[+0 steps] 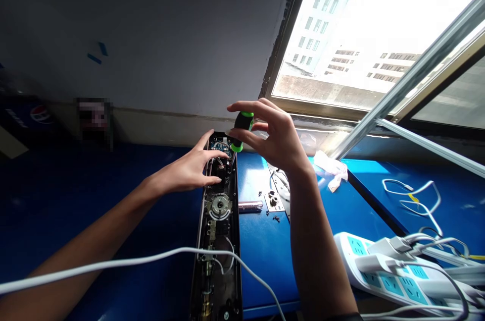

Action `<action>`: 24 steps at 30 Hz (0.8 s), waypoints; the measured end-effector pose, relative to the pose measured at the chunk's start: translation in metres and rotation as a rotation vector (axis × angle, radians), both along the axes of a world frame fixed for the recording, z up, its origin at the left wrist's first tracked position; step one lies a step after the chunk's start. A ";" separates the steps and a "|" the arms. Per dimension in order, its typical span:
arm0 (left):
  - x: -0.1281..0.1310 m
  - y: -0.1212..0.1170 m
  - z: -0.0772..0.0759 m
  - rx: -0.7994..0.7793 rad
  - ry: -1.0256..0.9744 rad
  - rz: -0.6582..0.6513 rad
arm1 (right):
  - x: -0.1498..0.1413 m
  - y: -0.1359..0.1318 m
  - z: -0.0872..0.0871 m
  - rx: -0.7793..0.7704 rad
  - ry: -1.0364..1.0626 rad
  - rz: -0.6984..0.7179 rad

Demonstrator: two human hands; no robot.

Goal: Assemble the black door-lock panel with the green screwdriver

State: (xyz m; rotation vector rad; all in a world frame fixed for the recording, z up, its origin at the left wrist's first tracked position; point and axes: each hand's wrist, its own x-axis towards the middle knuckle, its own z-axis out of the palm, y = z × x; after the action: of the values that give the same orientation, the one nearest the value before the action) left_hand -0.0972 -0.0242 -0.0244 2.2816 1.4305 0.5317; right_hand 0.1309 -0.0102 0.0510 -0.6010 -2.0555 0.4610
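A long, narrow black housing (235, 230) lies lengthwise on the blue table, open side up. Inside it are a blue circuit board (220, 147), thin wires and a round metal hub (220, 205). My left hand (189, 167) rests with spread fingers over the housing's far part, touching its left edge and inside. In my right hand (271, 134) is a screwdriver (242, 124) with a black and green handle, gripped between thumb and fingers. Its shaft points down to the housing's right edge near the board; the tip is hard to make out.
Right of the housing lie a metal cylinder (250, 207), a small plate with a black knob (273, 201) and several loose screws (276, 219). A white cable (151, 259) crosses over the housing. A power strip (394, 280) with plugs stands front right; crumpled plastic (333, 169) lies by the window.
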 end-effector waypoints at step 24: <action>0.050 -0.018 -0.008 0.306 0.102 -0.405 | 0.060 0.025 -0.009 -0.339 -0.473 -0.178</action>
State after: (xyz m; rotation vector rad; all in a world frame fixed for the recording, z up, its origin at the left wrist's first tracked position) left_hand -0.0469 -0.0425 -0.0325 2.7809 0.9331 0.5404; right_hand 0.1911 0.0151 0.0419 -1.1788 -2.3530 0.6119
